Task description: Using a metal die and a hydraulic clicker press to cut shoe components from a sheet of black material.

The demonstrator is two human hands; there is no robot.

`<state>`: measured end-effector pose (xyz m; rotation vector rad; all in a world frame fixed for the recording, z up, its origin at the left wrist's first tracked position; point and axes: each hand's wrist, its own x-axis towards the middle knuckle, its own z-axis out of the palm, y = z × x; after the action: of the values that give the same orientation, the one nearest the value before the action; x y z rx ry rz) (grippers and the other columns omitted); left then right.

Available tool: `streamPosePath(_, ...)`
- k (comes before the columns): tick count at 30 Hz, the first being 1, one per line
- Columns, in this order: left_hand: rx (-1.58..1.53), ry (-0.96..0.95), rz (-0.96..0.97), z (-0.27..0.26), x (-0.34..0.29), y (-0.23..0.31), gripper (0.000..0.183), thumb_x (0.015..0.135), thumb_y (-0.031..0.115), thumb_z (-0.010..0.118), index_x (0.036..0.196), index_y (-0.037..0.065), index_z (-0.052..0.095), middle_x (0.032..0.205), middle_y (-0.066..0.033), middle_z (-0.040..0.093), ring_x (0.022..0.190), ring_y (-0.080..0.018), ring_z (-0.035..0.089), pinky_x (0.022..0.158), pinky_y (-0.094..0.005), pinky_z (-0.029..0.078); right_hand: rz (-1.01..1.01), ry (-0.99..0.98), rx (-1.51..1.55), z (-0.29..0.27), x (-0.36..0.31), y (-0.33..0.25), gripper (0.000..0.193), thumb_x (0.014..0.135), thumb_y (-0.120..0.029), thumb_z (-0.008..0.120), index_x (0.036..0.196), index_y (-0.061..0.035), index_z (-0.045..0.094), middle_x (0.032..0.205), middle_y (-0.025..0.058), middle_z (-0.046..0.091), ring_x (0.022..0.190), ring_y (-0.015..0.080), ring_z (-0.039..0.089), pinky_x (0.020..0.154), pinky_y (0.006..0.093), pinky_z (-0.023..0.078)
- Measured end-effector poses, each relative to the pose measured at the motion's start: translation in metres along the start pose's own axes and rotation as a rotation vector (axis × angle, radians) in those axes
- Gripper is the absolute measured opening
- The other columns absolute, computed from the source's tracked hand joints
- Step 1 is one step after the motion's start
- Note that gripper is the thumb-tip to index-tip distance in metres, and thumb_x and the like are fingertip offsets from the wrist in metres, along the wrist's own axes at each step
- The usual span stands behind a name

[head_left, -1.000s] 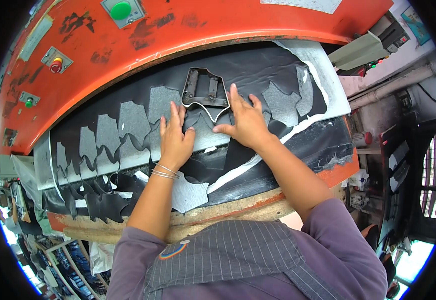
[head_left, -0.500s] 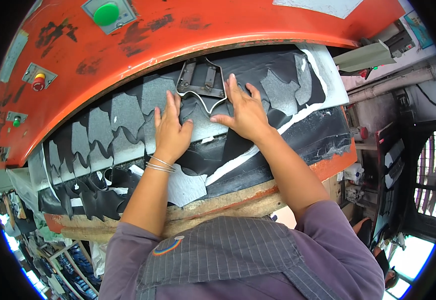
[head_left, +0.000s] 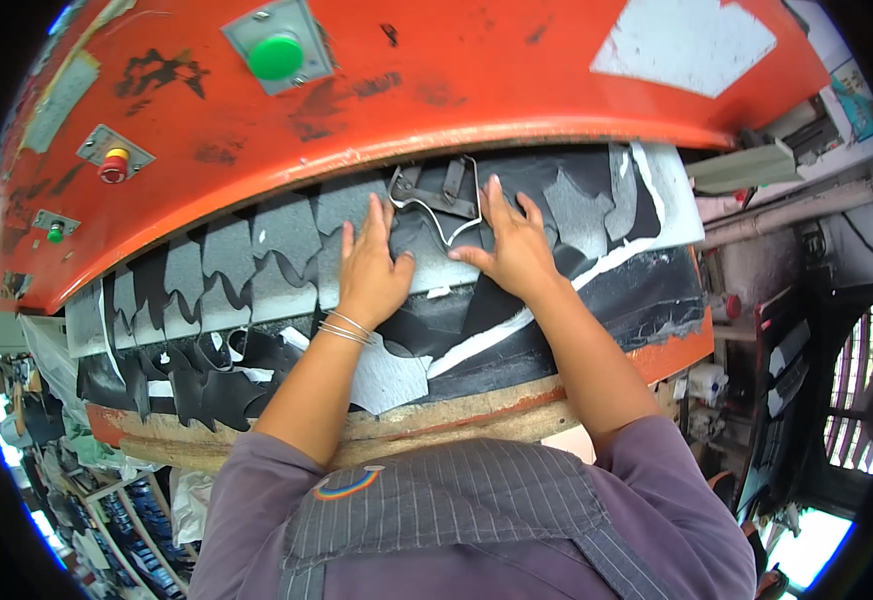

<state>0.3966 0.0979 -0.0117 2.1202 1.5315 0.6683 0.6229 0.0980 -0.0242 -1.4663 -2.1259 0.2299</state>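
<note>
A metal cutting die [head_left: 446, 208] with a pointed near edge lies on dark sheet material [head_left: 546, 170] below the lip of the red press. On its left, my left hand [head_left: 374, 268] lies with fingers stretched out, fingertips close to the die's rim. My right hand [head_left: 516, 243] is spread at the other side, its fingertips at the rim and its thumb toward the die's point. Whether either hand presses on the die, I cannot tell. Grey gaps with jagged outlines [head_left: 286, 235] run through the sheet to the left, where pieces are cut out.
The red press beam [head_left: 456, 110] spans the far side, carrying a green button [head_left: 276, 57] and a red stop knob [head_left: 114, 166]. Dark scraps [head_left: 216, 395] hang over the near left edge. A wooden rail [head_left: 456, 415] runs along the front. Shelving [head_left: 756, 350] stands at right.
The view has shifted, so the press beam and its buttons sit lower and farther right. Both hands stay spread on either side of the die, much as before.
</note>
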Motion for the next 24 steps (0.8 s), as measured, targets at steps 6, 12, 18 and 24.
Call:
streamPosePath(6,-0.473,0.310,-0.112,-0.071,-0.044,-0.045,0.063,0.085,0.007,0.061,0.143,0.000,0.036,0.142,-0.0174,0.045,0.133,-0.0255,0.042,0.109,-0.0355,0.032,0.120,0.084,-0.039,-0.048,-0.019,-0.042,0.086,0.076,-0.043,0.075,0.136,0.0063,0.040,0.129,0.0258,0.053,0.123,0.0332,0.050,0.103,0.0487,0.034)
streamPosePath(12,-0.306,1.064,-0.415,-0.257,-0.092,-0.170,0.036,0.097,0.032,0.053,0.109,0.000,0.066,0.098,-0.0074,0.068,0.089,-0.0147,0.061,0.081,-0.0289,0.048,0.016,0.180,0.354,-0.085,0.030,-0.149,0.061,0.079,-0.034,0.076,0.125,-0.0013,0.051,0.098,0.0195,0.067,0.085,0.0311,0.067,0.075,0.0385,0.053)
streamPosePath(18,0.021,1.248,-0.154,-0.377,-0.091,-0.175,0.038,0.100,0.036,0.046,0.083,0.004,0.060,0.074,-0.0005,0.054,0.070,-0.0087,0.046,0.066,-0.0260,0.039,-0.107,0.343,0.415,-0.107,0.118,-0.219,0.034,0.083,-0.021,0.072,0.098,-0.0046,0.047,0.072,0.0113,0.061,0.060,0.0290,0.062,0.053,0.0386,0.048)
streamPosePath(24,-0.109,0.780,-0.238,-0.326,-0.134,-0.133,0.032,0.101,0.030,0.046,0.078,0.007,0.049,0.069,0.0051,0.034,0.063,-0.0074,0.031,0.056,-0.0259,0.029,-0.013,0.074,0.369,-0.088,0.057,-0.209,0.030,0.083,-0.024,0.069,0.096,-0.0063,0.049,0.072,0.0148,0.061,0.065,0.0371,0.062,0.058,0.0447,0.049)
